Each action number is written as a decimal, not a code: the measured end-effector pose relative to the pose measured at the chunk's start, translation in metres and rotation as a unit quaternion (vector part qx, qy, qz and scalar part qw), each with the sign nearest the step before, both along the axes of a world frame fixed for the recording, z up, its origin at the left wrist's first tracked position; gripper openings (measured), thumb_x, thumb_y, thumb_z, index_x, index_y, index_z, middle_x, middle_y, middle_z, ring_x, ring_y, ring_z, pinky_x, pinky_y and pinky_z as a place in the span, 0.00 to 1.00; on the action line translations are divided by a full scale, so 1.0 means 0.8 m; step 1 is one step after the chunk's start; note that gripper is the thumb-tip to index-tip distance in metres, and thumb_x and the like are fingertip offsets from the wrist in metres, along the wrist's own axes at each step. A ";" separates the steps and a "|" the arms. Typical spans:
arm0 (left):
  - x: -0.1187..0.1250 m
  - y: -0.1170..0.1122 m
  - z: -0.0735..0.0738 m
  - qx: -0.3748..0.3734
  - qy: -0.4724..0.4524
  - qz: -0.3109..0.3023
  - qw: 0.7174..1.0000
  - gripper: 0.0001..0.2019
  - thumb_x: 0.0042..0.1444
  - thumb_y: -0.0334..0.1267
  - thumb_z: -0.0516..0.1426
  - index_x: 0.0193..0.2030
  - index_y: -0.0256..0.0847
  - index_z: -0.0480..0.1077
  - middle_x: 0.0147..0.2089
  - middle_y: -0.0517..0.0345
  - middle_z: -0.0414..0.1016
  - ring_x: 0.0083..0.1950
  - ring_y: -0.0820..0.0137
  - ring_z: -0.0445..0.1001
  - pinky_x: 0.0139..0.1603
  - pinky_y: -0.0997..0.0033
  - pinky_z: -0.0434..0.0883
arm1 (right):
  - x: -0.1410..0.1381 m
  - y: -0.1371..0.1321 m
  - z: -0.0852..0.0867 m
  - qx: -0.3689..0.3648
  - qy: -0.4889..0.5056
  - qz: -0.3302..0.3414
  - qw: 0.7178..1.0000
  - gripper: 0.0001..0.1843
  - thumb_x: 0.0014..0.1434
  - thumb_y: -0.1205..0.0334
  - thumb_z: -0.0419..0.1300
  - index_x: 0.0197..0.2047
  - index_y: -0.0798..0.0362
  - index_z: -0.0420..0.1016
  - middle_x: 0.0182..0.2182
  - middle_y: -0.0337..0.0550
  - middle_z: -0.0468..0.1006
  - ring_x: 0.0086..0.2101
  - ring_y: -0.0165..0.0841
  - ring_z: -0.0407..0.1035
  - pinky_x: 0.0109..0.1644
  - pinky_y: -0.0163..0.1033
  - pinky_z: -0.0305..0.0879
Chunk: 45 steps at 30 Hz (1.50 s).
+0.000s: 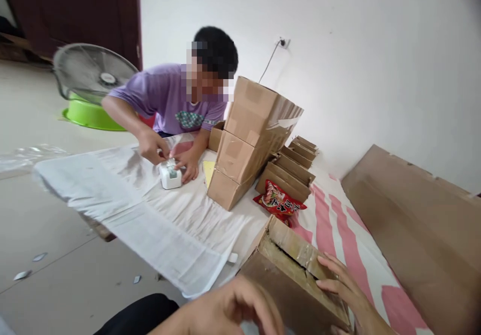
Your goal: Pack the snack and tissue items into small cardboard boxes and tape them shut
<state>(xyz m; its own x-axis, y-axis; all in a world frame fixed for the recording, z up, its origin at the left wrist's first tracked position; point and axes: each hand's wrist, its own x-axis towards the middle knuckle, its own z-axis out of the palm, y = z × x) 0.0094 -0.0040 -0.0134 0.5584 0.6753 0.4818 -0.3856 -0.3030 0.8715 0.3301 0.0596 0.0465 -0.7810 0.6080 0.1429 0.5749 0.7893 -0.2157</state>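
A brown cardboard box (pixel 296 280) with a taped top seam sits on the cloth-covered table right in front of me. My right hand (pixel 349 287) grips its right end, fingertips on the top near the seam. At the bottom edge, my left hand (pixel 229 307) is slightly blurred, its fingers curled in front of the box. Whatever may be in those fingers is hidden below the frame. Just beyond the box lies a red printed food packet (pixel 280 202). It rests against several open cardboard cartons (pixel 289 175).
Stacked boxes (pixel 235 154) lean left of the packet. Across the table, a person in a purple shirt (pixel 169 94) handles a white device (pixel 170 176). A large cardboard panel (pixel 413 225) stands at the right. A fan (pixel 93 72) rests on a green basin (pixel 88 113).
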 end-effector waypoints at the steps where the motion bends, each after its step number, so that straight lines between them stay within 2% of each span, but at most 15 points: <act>1: -0.006 0.006 0.002 -0.043 -0.092 0.029 0.994 0.28 0.52 0.66 0.55 0.36 0.39 0.74 0.34 0.53 0.76 0.30 0.67 0.76 0.30 0.72 0.71 | 0.003 -0.003 -0.002 -0.016 0.001 -0.012 1.000 0.29 0.53 0.55 0.63 0.59 0.42 0.67 0.68 0.48 0.54 0.68 0.51 0.44 0.63 0.58 0.59; 4: -0.018 0.027 0.005 -0.157 -0.252 0.235 0.926 0.17 0.55 0.55 0.61 0.37 0.42 0.74 0.33 0.57 0.73 0.30 0.73 0.71 0.30 0.78 0.66 | 0.008 -0.004 -0.009 -0.047 0.007 -0.027 0.999 0.29 0.52 0.57 0.63 0.58 0.45 0.66 0.69 0.51 0.51 0.69 0.52 0.38 0.64 0.63 0.53; 6: -0.021 0.040 0.002 -0.162 -0.210 0.362 0.894 0.14 0.55 0.51 0.62 0.38 0.42 0.75 0.39 0.56 0.73 0.41 0.69 0.71 0.38 0.77 0.66 | 0.009 -0.002 -0.011 -0.058 0.018 -0.026 0.998 0.29 0.53 0.54 0.63 0.58 0.46 0.65 0.69 0.52 0.50 0.69 0.53 0.36 0.65 0.65 0.50; 8: -0.020 0.047 -0.002 -0.136 -0.132 0.416 0.889 0.15 0.54 0.52 0.62 0.40 0.43 0.74 0.46 0.53 0.72 0.51 0.63 0.68 0.45 0.73 0.65 | 0.010 -0.001 -0.013 -0.071 0.035 -0.023 0.997 0.31 0.55 0.45 0.62 0.59 0.46 0.64 0.69 0.52 0.50 0.69 0.53 0.35 0.65 0.66 0.50; 11: -0.013 0.050 -0.006 -0.074 -0.035 0.417 0.905 0.16 0.56 0.54 0.59 0.42 0.44 0.72 0.49 0.51 0.69 0.54 0.59 0.66 0.50 0.67 0.63 | 0.012 -0.004 -0.017 -0.090 0.081 -0.042 0.992 0.38 0.54 0.31 0.56 0.60 0.45 0.63 0.69 0.53 0.48 0.68 0.54 0.39 0.64 0.64 0.53; 14: -0.005 0.049 -0.005 -0.026 0.010 0.417 0.909 0.16 0.59 0.54 0.56 0.44 0.44 0.70 0.50 0.51 0.69 0.53 0.60 0.66 0.50 0.65 0.63 | 0.015 -0.008 -0.024 -0.091 0.122 -0.062 0.986 0.41 0.53 0.28 0.53 0.62 0.44 0.60 0.70 0.54 0.45 0.68 0.54 0.42 0.64 0.62 0.55; 17: 0.001 0.052 -0.003 -0.012 0.027 0.418 0.908 0.16 0.61 0.54 0.54 0.45 0.44 0.69 0.51 0.49 0.69 0.53 0.59 0.67 0.50 0.63 0.64 | 0.015 -0.010 -0.028 -0.089 0.143 -0.067 0.983 0.41 0.54 0.29 0.52 0.63 0.43 0.57 0.70 0.54 0.44 0.68 0.54 0.41 0.64 0.62 0.55; 20: 0.002 0.056 -0.004 -0.007 0.064 0.405 0.912 0.17 0.61 0.53 0.54 0.50 0.45 0.68 0.59 0.46 0.65 0.61 0.55 0.63 0.55 0.60 0.64 | 0.013 -0.012 -0.028 -0.086 0.146 -0.073 0.983 0.40 0.55 0.32 0.54 0.64 0.43 0.55 0.70 0.54 0.45 0.68 0.54 0.43 0.64 0.62 0.55; 25: 0.000 0.058 -0.002 -0.014 0.094 0.355 0.930 0.18 0.60 0.51 0.56 0.53 0.46 0.68 0.70 0.48 0.55 0.70 0.52 0.53 0.69 0.51 0.52 | 0.016 -0.014 -0.027 -0.102 0.174 -0.081 0.976 0.40 0.56 0.31 0.53 0.65 0.44 0.56 0.69 0.53 0.48 0.67 0.53 0.45 0.65 0.59 0.54; 28: -0.001 0.059 0.003 -0.047 0.051 0.319 0.945 0.16 0.59 0.52 0.57 0.47 0.45 0.70 0.68 0.49 0.57 0.70 0.53 0.55 0.69 0.52 0.52 | 0.031 -0.011 -0.033 -0.086 0.223 -0.142 0.961 0.36 0.61 0.36 0.50 0.67 0.45 0.53 0.68 0.53 0.54 0.65 0.47 0.52 0.64 0.54 0.58; 30: -0.001 0.059 0.005 -0.073 0.024 0.297 0.952 0.15 0.58 0.52 0.58 0.45 0.45 0.71 0.67 0.49 0.58 0.70 0.53 0.56 0.69 0.53 0.52 | 0.046 -0.008 -0.041 -0.065 0.234 -0.222 0.944 0.28 0.65 0.43 0.48 0.63 0.45 0.59 0.65 0.52 0.59 0.62 0.43 0.58 0.63 0.50 0.61; 33: 0.001 0.061 0.003 -0.103 -0.002 0.281 0.954 0.16 0.56 0.52 0.59 0.43 0.44 0.72 0.67 0.49 0.58 0.70 0.53 0.54 0.69 0.54 0.51 | 0.076 -0.003 -0.058 -0.070 0.160 -0.332 0.927 0.22 0.64 0.45 0.49 0.53 0.47 0.71 0.59 0.52 0.69 0.58 0.44 0.64 0.60 0.50 0.64; 35: 0.003 0.062 0.001 -0.114 -0.014 0.281 0.953 0.17 0.55 0.53 0.60 0.43 0.43 0.72 0.67 0.48 0.58 0.71 0.52 0.53 0.69 0.53 0.50 | 0.096 -0.003 -0.072 -0.092 0.061 -0.355 0.928 0.22 0.60 0.47 0.52 0.50 0.50 0.74 0.55 0.53 0.73 0.56 0.46 0.66 0.60 0.51 0.63; 40: 0.007 0.061 0.001 -0.122 -0.021 0.291 0.949 0.18 0.54 0.55 0.60 0.39 0.42 0.71 0.67 0.47 0.58 0.70 0.51 0.53 0.68 0.53 0.51 | 0.125 -0.017 -0.107 -0.142 -0.129 -0.349 0.917 0.27 0.50 0.61 0.56 0.54 0.50 0.74 0.51 0.50 0.76 0.52 0.44 0.70 0.57 0.47 0.64; 45: 0.012 0.058 0.008 -0.103 0.010 0.338 0.936 0.22 0.57 0.60 0.54 0.32 0.41 0.66 0.64 0.45 0.61 0.68 0.51 0.56 0.67 0.52 0.52 | 0.135 -0.018 -0.117 -0.084 -0.089 -0.292 0.949 0.21 0.57 0.61 0.50 0.50 0.49 0.77 0.44 0.49 0.79 0.45 0.41 0.75 0.51 0.45 0.71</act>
